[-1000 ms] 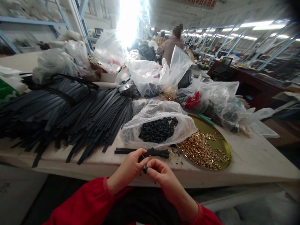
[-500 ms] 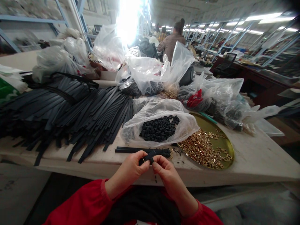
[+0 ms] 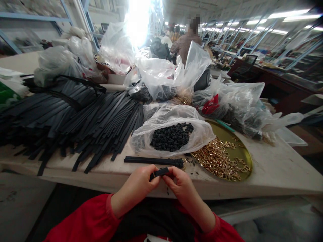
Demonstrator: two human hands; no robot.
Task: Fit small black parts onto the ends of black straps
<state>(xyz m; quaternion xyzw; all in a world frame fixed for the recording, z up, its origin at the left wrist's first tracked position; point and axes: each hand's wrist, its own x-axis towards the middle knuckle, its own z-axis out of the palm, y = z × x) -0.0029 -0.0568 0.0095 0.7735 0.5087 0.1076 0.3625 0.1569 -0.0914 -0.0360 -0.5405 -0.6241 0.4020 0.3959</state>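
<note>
Low in the centre of the frame, I am watching the left hand point(image 3: 137, 188) and the right hand point(image 3: 180, 188) meeting at the near edge of the table point(image 3: 275, 174), both pinching a short black strap point(image 3: 159, 173) between thumb and fingertips. The fingers of both hands are curling tightly closed around it, the left gripping one end and the right the other, so only the middle of the strap is showing. I am judging this to be a fitting step, with a small part being worked along the strap, though any such part is hidden under the fingers. The next move is calling for a steady pinch and fine fingertip pushing. Just above the hands, a finished strap point(image 3: 153, 160) is lying flat on the table. Above that, an open clear bag of small black loops point(image 3: 171, 136) is sitting in mid-frame, and to its right a round brass tray point(image 3: 236, 141) is holding gold buckles point(image 3: 218, 161). A large heap of black straps point(image 3: 75, 124) is filling the left of the frame.
</note>
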